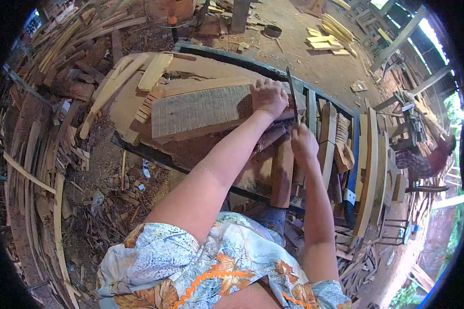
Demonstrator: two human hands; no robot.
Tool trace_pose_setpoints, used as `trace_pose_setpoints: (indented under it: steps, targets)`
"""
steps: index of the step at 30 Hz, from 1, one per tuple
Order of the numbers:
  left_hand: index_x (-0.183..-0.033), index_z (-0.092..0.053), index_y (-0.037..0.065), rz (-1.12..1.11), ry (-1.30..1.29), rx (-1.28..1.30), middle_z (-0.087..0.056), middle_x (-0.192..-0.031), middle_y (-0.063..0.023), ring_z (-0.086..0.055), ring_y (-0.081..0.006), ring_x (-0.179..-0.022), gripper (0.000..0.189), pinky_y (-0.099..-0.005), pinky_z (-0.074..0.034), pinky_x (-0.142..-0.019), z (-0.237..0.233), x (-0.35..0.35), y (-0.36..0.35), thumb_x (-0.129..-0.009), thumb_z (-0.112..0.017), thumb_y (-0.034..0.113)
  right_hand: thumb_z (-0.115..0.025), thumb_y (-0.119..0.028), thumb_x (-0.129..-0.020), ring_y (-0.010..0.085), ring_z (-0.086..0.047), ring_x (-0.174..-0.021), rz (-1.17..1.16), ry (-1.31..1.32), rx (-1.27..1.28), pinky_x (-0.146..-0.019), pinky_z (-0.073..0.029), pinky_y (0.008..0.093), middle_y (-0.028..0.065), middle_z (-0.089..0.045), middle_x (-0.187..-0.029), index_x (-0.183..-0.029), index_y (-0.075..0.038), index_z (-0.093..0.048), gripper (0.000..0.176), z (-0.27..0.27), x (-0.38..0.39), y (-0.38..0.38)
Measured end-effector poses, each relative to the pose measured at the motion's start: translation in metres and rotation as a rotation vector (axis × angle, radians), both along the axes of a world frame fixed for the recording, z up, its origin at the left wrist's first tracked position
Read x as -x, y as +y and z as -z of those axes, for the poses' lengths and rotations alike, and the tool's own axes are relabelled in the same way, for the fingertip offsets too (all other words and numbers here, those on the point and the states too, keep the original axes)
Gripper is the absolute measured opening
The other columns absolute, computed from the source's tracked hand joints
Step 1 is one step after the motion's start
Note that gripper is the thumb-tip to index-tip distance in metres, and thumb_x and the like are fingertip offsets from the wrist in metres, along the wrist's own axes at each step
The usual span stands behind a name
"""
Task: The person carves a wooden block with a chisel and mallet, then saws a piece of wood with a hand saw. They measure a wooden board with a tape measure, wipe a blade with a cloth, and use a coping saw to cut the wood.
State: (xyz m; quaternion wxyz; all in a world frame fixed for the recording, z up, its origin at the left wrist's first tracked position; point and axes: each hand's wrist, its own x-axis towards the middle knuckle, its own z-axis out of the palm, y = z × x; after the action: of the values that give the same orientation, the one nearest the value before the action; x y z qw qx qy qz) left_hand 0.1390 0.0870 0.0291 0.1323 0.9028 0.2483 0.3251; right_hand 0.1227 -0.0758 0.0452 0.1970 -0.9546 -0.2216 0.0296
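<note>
My left hand (268, 97) presses down on the end of a wide grey weathered plank (198, 110) that lies across a cluttered workbench (139, 147). My right hand (303, 143) grips the handle of a long thin blade (292, 92), which points up and away beside the plank's right end. The blade stands close to my left hand's fingers. Several cut wooden slats (327, 129) lean upright just right of my right hand.
Pale offcuts (154, 72) lie on the bench's far side. Wood scraps and strips (46, 170) cover the ground at left. Stacked boards (330, 36) sit on the dirt floor beyond. Another person (423, 162) sits at the right edge.
</note>
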Motion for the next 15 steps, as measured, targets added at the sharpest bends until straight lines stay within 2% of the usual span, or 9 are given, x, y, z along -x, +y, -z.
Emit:
trace_pose_setpoints:
  steps: [4,8,10,11,13,15]
  targets:
    - [-0.084,-0.064,0.014,-0.026,0.0,-0.018,-0.061,-0.094,-0.0083,-0.053,-0.0286,-0.096,0.02,-0.0452,-0.037,-0.083,0.0,0.0,-0.002,-0.075,-0.058,0.03,-0.041,-0.036,-0.093,0.0449,-0.057,-0.089,0.017,-0.013,-0.002,-0.076,-0.043,0.0523,0.0252,-0.062,-0.09,-0.096,-0.003,-0.054,0.035,0.003,-0.008,0.014]
    - [-0.085,-0.064,0.013,-0.007,0.006,0.044,-0.061,-0.094,-0.0087,-0.053,-0.0287,-0.096,0.021,-0.0467,-0.037,-0.083,0.001,0.0,0.0,-0.075,-0.057,0.03,-0.044,-0.033,-0.093,0.0439,-0.058,-0.086,0.023,0.101,-0.044,-0.073,-0.044,0.052,0.0248,-0.062,-0.087,-0.097,-0.007,-0.055,0.028,0.01,0.057,-0.04]
    - [-0.085,-0.064,0.012,0.015,0.02,0.062,-0.061,-0.094,-0.0088,-0.053,-0.0287,-0.096,0.021,-0.0477,-0.038,-0.084,-0.004,0.002,0.0,-0.074,-0.058,0.029,-0.046,-0.031,-0.092,0.0444,-0.059,-0.082,0.043,0.142,0.023,-0.07,-0.044,0.0521,0.0246,-0.062,-0.084,-0.095,-0.008,-0.054,0.025,0.009,0.091,-0.066]
    - [-0.085,-0.064,0.012,0.017,0.02,0.069,-0.061,-0.094,-0.0088,-0.053,-0.0287,-0.096,0.021,-0.0477,-0.038,-0.084,-0.002,0.001,0.001,-0.074,-0.058,0.029,-0.046,-0.031,-0.092,0.0444,-0.059,-0.082,0.046,0.142,0.029,-0.07,-0.044,0.0521,0.0246,-0.062,-0.084,-0.095,-0.008,-0.054,0.025,0.008,0.089,-0.067]
    - [-0.083,-0.065,0.013,0.002,-0.042,0.019,-0.06,-0.092,-0.0082,-0.053,-0.0286,-0.093,0.02,-0.0458,-0.037,-0.081,0.003,-0.001,0.0,-0.073,-0.057,0.029,-0.043,-0.032,-0.093,0.0433,-0.061,-0.071,-0.015,0.028,0.003,-0.065,-0.046,0.0533,0.0246,-0.061,-0.072,-0.091,-0.008,-0.052,0.026,0.007,0.084,-0.067]
    - [-0.084,-0.065,0.013,0.012,-0.024,0.034,-0.06,-0.093,-0.0088,-0.054,-0.0286,-0.094,0.02,-0.0465,-0.037,-0.082,0.0,0.001,-0.002,-0.074,-0.057,0.029,-0.044,-0.032,-0.091,0.0421,-0.061,-0.081,0.005,0.014,0.079,-0.07,-0.046,0.052,0.0255,-0.062,-0.081,-0.095,-0.007,-0.054,0.027,0.0,0.051,-0.039]
